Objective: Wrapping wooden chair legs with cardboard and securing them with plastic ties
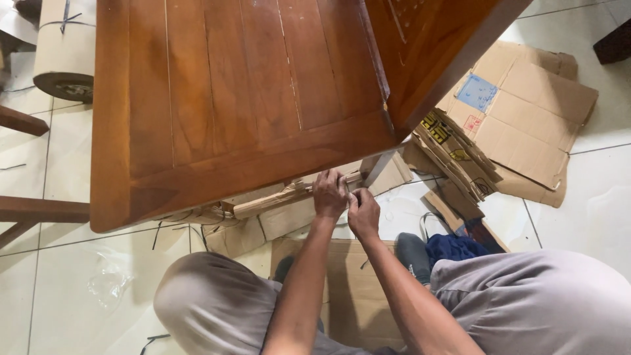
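A brown wooden chair seat [223,98] fills the upper part of the view. Below its front edge runs a rail wrapped in cardboard [276,199]. My left hand [328,194] grips the wrapped rail near its right end, fingers curled over it. My right hand [363,212] is just beside it, fingers pinched on the cardboard wrap or a thin strap there; what exactly it pinches is too small to tell. My knees in grey trousers [217,302] frame the lower view.
Flattened cardboard boxes [526,112] lie on the white tile floor at right, more cardboard [355,289] under my arms. A cardboard roll [64,46] stands at top left. A clear plastic bag [108,279] and black strap pieces lie on the floor at left. A blue cloth [453,248] lies by my right knee.
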